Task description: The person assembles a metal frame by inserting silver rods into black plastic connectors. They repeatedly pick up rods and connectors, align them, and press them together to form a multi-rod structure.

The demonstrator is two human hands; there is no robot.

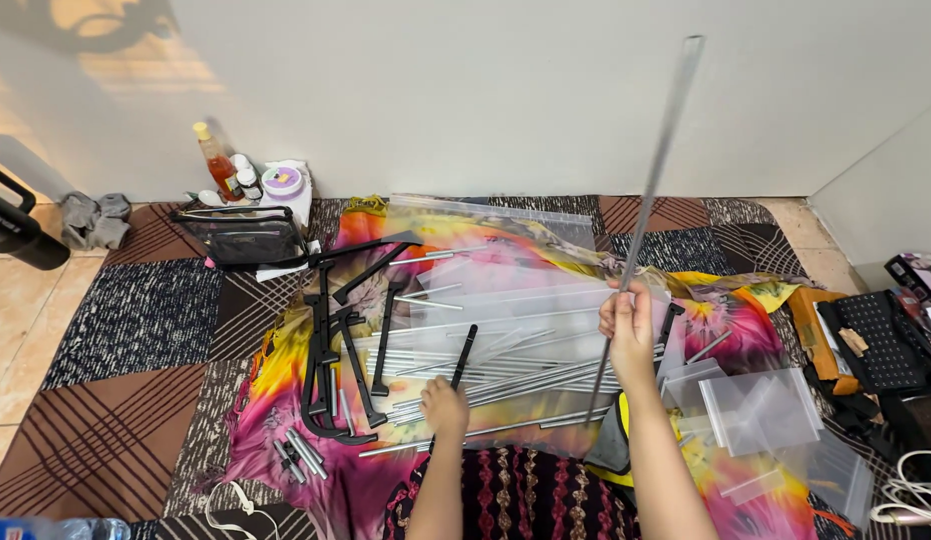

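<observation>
The right hand (pixel 629 322) is closing its grip around a long grey metal rod (pixel 654 190), holding it near its lower part so that it is rising steeply, tilted to the right, with its top end showing against the white wall (pixel 506 90). The left hand (pixel 445 405) is wrapping its grip around the lower end of a short black bar (pixel 464 356), which is lying over the pile of silver rods (pixel 506 375) near the middle of the bright tie-dye cloth (pixel 276 400). That cloth is lying on a patchwork rug (pixel 136 320) on the floor. A large clear plastic sheet or bag (pixel 506 270) is covering the far part of the pile; whether the rods are inside it or under it cannot be told. Black frame pieces (pixel 336 350) are lying toward the cloth's left edge, with a few short silver tubes (pixel 298 455) just beside them. Toward the cloth's right edge, clear zip bags (pixel 761 410) are lying, seemingly with small parts inside, though the contents are too faint to make out. At the rug's far left corner, against the wall, a dark see-through pouch (pixel 244 238) is sitting, its contents unclear, next to an orange bottle (pixel 219 165), small white bottles (pixel 246 178) and a round white container with a purple lid (pixel 284 185).
</observation>
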